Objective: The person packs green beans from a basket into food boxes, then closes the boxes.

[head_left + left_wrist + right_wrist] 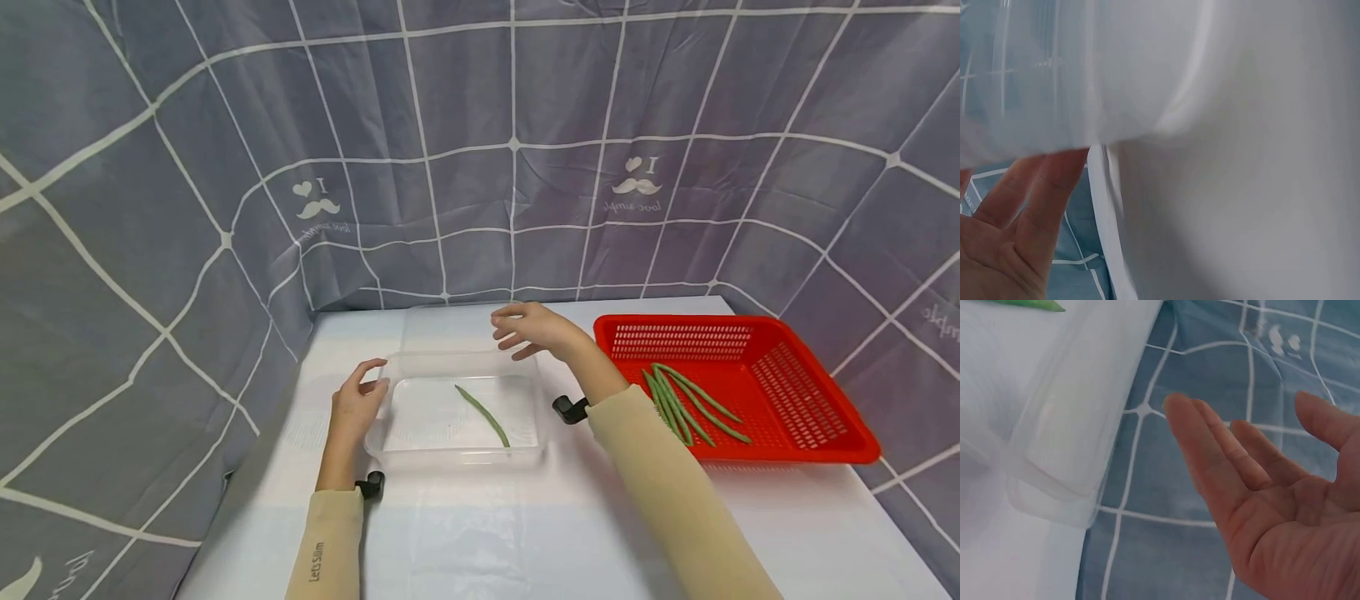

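Observation:
A clear plastic container (465, 457) sits on the white table with one green bean (483, 415) lying in it. My left hand (358, 404) is at the container's left side, its fingertips right at the rim; in the left wrist view the fingers (1054, 187) reach up behind the see-through wall, fairly straight. Over the container's far right corner hovers my right hand (536, 327), fingers loosely extended and nothing in them. The right wrist view shows that palm and its fingers (1210, 444) apart from the container (1054, 444).
A red perforated basket (813, 417) stands on the right, several green beans (678, 404) lying in its left part. A flat clear piece (442, 321) shows behind the container. Grey gridded cloth (480, 192) hangs around the white table (465, 542).

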`<state>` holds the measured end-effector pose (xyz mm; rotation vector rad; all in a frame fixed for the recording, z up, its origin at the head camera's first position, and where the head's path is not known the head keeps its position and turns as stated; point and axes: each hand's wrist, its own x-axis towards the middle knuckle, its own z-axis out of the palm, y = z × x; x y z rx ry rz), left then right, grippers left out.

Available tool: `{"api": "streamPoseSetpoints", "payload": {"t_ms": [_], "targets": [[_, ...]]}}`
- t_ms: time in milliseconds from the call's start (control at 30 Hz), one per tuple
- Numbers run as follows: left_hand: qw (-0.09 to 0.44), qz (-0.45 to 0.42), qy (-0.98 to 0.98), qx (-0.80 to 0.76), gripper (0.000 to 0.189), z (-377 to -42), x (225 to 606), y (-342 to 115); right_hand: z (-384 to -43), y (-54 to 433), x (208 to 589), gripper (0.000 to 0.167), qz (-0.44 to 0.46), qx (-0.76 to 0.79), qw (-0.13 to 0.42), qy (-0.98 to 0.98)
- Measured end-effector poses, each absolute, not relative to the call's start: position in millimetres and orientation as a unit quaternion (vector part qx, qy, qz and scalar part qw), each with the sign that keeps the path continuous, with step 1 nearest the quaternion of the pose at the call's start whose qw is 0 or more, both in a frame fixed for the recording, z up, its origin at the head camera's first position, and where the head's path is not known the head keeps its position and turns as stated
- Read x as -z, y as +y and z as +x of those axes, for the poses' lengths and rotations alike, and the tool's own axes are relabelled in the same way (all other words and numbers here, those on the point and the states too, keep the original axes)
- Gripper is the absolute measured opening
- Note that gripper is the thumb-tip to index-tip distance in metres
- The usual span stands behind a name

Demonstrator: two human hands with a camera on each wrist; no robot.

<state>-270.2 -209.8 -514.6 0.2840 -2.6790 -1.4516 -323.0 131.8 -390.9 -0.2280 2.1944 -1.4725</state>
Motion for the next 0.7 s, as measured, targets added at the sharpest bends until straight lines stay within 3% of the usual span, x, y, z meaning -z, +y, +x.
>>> {"api": "streamPoseSetpoints", "payload": {"t_ms": [500, 700], "targets": [[0.027, 0.096, -0.876, 0.473, 0.042, -267, 510, -209, -323, 185, 371, 0.061, -0.049, 0.621, 0.223, 0.75], [0.032, 0.095, -0.875, 0.474, 0.042, -268, 512, -209, -323, 215, 368, 0.055, -0.048, 0.62, 0.212, 0.754]]}}
